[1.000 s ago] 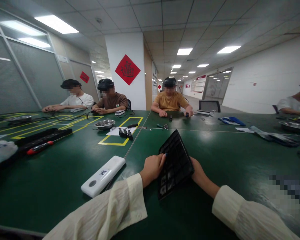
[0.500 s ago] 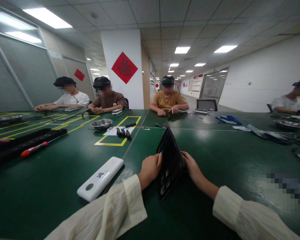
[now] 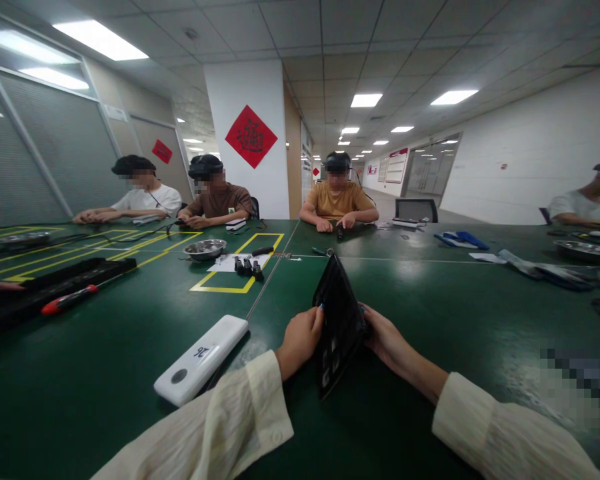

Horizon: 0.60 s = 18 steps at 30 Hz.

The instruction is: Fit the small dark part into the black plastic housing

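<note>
Upright above the table, a flat black case stands between my hands. Pale shapes show on its left-facing side near the lower end, too dim to make out. My left hand grips its left side, thumb on the face. On the opposite edge is my right hand, with fingers partly hidden behind the case. Left of my left hand lies a white power bank marked 26.
Beyond lie a metal bowl, several black parts on white paper, and a red-handled tool beside a black tray. A person in a tan shirt sits across the green table; others sit left and right.
My right forearm has shifted slightly right, and my right hand's fingers reach further behind the case. The case has turned a little. My left hand keeps its grip.
</note>
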Tool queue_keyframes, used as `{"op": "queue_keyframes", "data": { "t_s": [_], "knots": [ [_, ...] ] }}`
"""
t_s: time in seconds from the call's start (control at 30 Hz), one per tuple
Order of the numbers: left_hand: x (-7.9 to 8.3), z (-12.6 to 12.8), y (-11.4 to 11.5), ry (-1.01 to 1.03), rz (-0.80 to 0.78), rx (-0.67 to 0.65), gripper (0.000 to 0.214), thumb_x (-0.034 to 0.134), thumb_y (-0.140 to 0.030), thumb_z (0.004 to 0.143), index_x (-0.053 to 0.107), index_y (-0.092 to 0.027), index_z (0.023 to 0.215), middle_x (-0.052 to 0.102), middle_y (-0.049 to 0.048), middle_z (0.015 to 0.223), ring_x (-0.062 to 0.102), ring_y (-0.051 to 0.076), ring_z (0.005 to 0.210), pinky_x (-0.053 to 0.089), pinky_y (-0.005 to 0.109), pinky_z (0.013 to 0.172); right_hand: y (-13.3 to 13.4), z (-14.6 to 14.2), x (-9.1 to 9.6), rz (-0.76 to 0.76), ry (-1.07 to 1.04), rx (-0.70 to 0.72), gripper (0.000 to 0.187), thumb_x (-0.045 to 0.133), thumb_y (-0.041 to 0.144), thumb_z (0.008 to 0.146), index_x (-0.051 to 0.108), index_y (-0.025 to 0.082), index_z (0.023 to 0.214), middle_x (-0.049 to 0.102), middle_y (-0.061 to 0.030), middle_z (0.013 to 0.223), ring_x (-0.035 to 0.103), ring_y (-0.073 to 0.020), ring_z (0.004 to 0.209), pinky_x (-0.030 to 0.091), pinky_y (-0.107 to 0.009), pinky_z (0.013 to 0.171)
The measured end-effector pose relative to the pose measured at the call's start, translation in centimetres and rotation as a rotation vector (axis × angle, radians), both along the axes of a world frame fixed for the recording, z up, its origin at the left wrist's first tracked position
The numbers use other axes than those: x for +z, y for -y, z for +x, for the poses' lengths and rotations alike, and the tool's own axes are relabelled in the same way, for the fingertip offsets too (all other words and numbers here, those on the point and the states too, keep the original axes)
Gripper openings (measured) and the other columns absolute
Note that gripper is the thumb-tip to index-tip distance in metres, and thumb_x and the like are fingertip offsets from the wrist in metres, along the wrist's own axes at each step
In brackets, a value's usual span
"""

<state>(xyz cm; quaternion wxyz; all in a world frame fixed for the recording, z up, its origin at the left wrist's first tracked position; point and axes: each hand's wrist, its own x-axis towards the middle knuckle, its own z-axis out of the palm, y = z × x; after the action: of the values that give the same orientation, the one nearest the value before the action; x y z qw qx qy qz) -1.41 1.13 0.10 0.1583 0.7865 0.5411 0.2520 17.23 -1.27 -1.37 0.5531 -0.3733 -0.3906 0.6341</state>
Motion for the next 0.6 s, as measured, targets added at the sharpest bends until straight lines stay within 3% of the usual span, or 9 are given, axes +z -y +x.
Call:
{"op": "queue_keyframes", "data": {
  "t_s": [0.13,0.3,0.43,0.6],
  "knots": [
    [-0.41,0.10,-0.18,0.035,0.006,-0.002,0.044,0.018,-0.036,0.093,0.055,-0.017,0.082,0.064,0.0065,0.081,0.060,0.016,0.074,0.039,0.024,0.067,-0.19,-0.11,0.14,-0.010,0.105,-0.014,0.049,0.059,0.045,0.071,0.053,0.026,0.116,0.064,-0.0018,0.086,0.059,-0.0174,0.067,0.043,-0.023,0.047],
    [-0.21,0.28,-0.04,-0.002,0.010,0.044,0.031,0.020,-0.032,0.093,0.047,-0.018,0.093,0.062,0.0055,0.080,0.059,0.017,0.072,0.037,0.025,0.064,-0.51,-0.22,-0.42,0.017,0.247,-0.078,0.054,0.057,0.049,0.072,0.051,0.021,0.118,0.055,0.0035,0.059,0.041,-0.0086,0.035,0.027,-0.018,0.030],
    [0.05,0.21,-0.01,0.007,0.008,0.005,0.027,0.020,-0.032,0.093,0.044,-0.019,0.094,0.061,0.0042,0.080,0.058,0.016,0.072,0.037,0.025,0.064,-0.42,-0.23,-0.79,0.049,0.272,-0.094,0.052,0.054,0.049,0.075,0.051,0.019,0.118,0.052,0.0049,0.053,0.041,-0.0085,0.033,0.028,-0.018,0.030],
    [0.15,0.00,-0.04,0.014,0.002,-0.002,0.034,0.019,-0.036,0.092,0.048,-0.020,0.083,0.060,0.0028,0.076,0.057,0.015,0.070,0.038,0.024,0.064,-0.15,-0.06,-0.74,0.036,0.225,-0.118,0.049,0.056,0.044,0.074,0.053,0.020,0.116,0.058,0.0021,0.061,0.044,-0.0086,0.035,0.028,-0.018,0.029]
  ]
}}
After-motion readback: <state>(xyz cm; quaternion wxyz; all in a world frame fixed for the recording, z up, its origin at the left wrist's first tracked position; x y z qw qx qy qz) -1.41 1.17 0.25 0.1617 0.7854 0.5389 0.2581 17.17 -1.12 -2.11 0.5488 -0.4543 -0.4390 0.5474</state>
